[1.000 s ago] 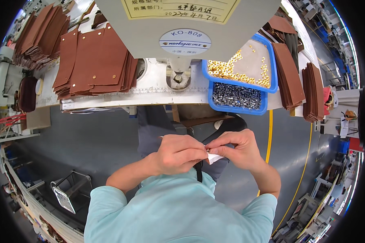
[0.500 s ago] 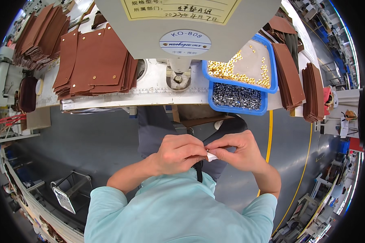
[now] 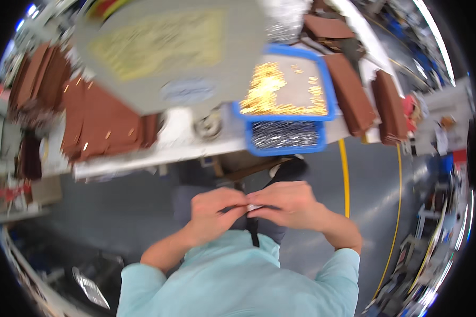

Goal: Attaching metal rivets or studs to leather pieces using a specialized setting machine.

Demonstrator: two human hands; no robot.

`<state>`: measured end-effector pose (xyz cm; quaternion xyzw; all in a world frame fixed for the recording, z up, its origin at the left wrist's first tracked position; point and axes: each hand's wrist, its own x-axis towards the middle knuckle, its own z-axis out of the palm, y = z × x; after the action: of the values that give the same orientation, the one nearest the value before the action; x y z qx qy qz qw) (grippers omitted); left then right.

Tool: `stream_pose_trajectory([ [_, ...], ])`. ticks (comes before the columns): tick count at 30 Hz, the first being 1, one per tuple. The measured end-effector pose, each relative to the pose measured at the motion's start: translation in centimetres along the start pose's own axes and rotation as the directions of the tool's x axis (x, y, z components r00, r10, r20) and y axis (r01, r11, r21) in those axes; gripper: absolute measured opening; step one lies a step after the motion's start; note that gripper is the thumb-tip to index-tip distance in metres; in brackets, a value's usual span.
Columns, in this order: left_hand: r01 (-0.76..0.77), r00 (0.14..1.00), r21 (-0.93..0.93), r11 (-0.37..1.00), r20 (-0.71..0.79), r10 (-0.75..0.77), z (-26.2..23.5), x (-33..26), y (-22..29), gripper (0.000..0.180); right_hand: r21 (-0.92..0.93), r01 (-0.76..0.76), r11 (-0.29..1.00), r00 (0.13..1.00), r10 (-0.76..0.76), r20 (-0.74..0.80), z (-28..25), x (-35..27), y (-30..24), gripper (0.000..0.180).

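Note:
Over my lap, my left hand (image 3: 216,212) and my right hand (image 3: 292,205) meet fingertip to fingertip, both closed in a pinch. Between the fingertips shows a small white piece (image 3: 253,207), thin and soft-looking. Motion blur and the fingers hide most of it, so its kind is unclear. Just below hangs a black strap (image 3: 254,232) against my light turquoise shirt (image 3: 232,280). Ahead of my hands, at the table edge, are a blue tray (image 3: 330,84) of gold-coloured fasteners and a blue tray (image 3: 321,138) of dark metal parts.
A grey machine head (image 3: 153,47) with a yellow label overhangs the white table (image 3: 169,142). Stacks of brown leather pieces (image 3: 103,121) lie left, others (image 3: 351,92) right. Under the table is a box (image 3: 243,166). A metal-framed stand (image 3: 90,288) is on the floor behind left.
The view has swung and blurred, shifting the machine and trays leftward. My hands are still together; my fingers now close over more of the white piece.

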<state>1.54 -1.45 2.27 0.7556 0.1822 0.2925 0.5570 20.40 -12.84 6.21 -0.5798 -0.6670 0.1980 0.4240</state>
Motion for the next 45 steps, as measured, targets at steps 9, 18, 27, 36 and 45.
stream_pose_trajectory([
  [9, 0.077, 0.997, 0.038, 0.996, -0.002, -0.077, 0.8, -1.2, -3.1, 0.014, 0.265, -0.078, 0.961, 0.996, 0.088, -0.029, 2.3, -1.3, 3.7, 0.025],
  [18, 0.221, 0.963, -0.245, 0.944, 0.207, -0.171, 2.7, -0.4, -2.8, 0.028, 0.205, -0.094, 0.974, 0.956, 0.146, -0.255, 3.0, -5.5, 2.6, 0.035],
  [27, 0.441, 0.861, -0.150, 0.885, 0.349, -0.370, 2.2, 0.6, -3.0, 0.037, 0.128, 0.021, 0.992, 0.947, 0.022, -0.322, 5.1, -4.9, 2.9, 0.032],
  [36, 0.305, 0.901, -0.092, 0.948, 0.352, -0.255, 0.3, 0.5, -3.5, 0.050, 0.277, -0.059, 0.959, 0.968, 0.123, -0.217, 5.1, -3.2, 3.3, 0.035],
  [45, 0.002, 0.952, 0.497, 0.868, 0.264, -0.153, -1.4, 0.9, 1.8, 0.036, -0.398, -0.398, 0.827, 0.871, 0.204, -0.447, -6.7, 10.5, 13.4, 0.026],
])
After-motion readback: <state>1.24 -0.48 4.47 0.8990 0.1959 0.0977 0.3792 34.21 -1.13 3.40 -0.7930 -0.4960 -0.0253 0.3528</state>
